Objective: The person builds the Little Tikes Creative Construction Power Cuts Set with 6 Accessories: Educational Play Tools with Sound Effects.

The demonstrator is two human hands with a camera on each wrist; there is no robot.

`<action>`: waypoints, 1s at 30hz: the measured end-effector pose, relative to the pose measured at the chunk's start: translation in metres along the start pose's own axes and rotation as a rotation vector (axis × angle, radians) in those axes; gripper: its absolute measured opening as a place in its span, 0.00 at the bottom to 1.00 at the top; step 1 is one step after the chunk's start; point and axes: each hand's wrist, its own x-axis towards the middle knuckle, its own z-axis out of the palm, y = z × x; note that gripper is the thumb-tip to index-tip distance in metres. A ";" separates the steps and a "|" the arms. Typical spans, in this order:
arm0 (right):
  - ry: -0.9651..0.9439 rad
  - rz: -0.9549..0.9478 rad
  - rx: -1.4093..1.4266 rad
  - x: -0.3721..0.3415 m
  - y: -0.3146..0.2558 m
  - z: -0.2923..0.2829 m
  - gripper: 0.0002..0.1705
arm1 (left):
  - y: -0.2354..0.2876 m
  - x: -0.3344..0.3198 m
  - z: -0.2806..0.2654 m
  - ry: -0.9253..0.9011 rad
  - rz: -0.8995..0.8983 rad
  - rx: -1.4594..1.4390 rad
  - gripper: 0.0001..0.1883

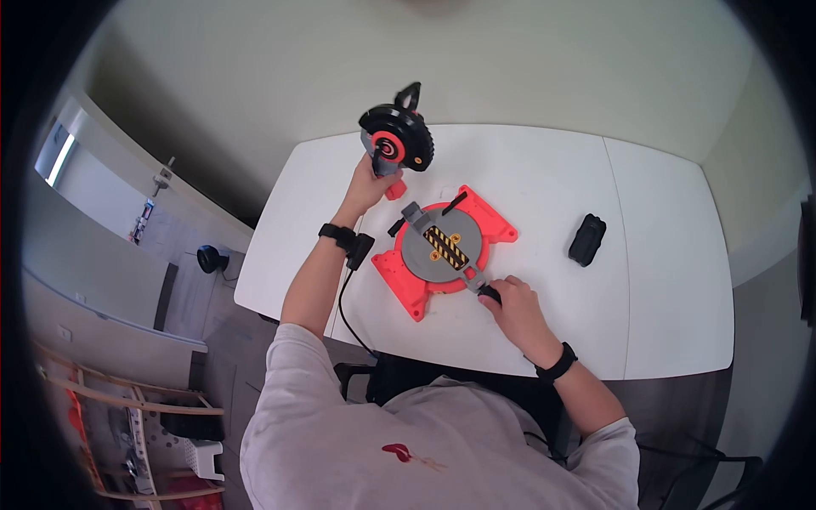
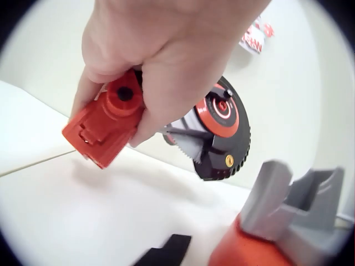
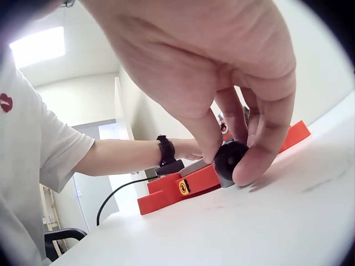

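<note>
My left hand grips the toy miter saw head above the far side of the table. It has a black guard, a red ring and a grey toothed blade; its red end piece sticks out of the grip in the left wrist view. On the table lies the toy saw's red base with a grey round turntable, a striped yellow-black strip and an upright grey bracket at its rear. The fingers of my right hand pinch the black knob at the base's front.
A black oblong object lies on the white table to the right of the base. A cable hangs from the left wrist camera over the table's front edge. A wall stands behind the table.
</note>
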 end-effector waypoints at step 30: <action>0.001 -0.007 -0.005 0.000 -0.002 0.000 0.15 | 0.023 -0.032 0.004 -0.376 0.029 -0.249 0.23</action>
